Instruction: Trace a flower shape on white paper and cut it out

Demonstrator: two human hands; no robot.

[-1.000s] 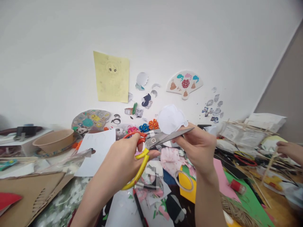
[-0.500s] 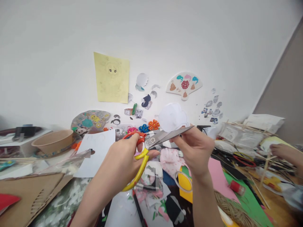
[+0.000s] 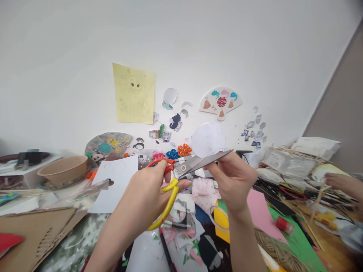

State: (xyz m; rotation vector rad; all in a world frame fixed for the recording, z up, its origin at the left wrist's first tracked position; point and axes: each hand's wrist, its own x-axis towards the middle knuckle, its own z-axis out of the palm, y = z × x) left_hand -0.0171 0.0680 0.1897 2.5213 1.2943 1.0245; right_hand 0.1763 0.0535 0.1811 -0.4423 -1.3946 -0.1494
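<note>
Head view, near to far:

1. Left hand (image 3: pixel 147 200): closed around the yellow-and-orange handles of the scissors (image 3: pixel 170 200). Blades nearly shut, angled up and right, tip just past the other hand's fingers.
2. Right hand (image 3: pixel 236 181): pinching the white paper cutout (image 3: pixel 208 139) between fingers, held up in the air. Round, lobed shape, directly behind the blades and touching them. Can't tell if they bite it.
3. Under the hands: mixed paper scraps (image 3: pixel 181 215), black marker (image 3: pixel 166 249), yellow card (image 3: pixel 221 223), pink card (image 3: pixel 262 211), green card (image 3: pixel 295 238), small red bottle (image 3: pixel 284 224), coil of twine (image 3: pixel 279 253).
4. Left side: corrugated cardboard sheet (image 3: pixel 36 234), clear plastic bag (image 3: pixel 76 194), white sheet (image 3: pixel 113 185), kraft bowl (image 3: pixel 62 170).
5. Right edge: co-worker's hand (image 3: pixel 343 185) beside wooden sticks (image 3: pixel 319 200).
6. Far wall: yellow drawing sheet (image 3: pixel 133 94), paper fan (image 3: pixel 220 102), small stuck-on cutouts (image 3: pixel 252 128).
</note>
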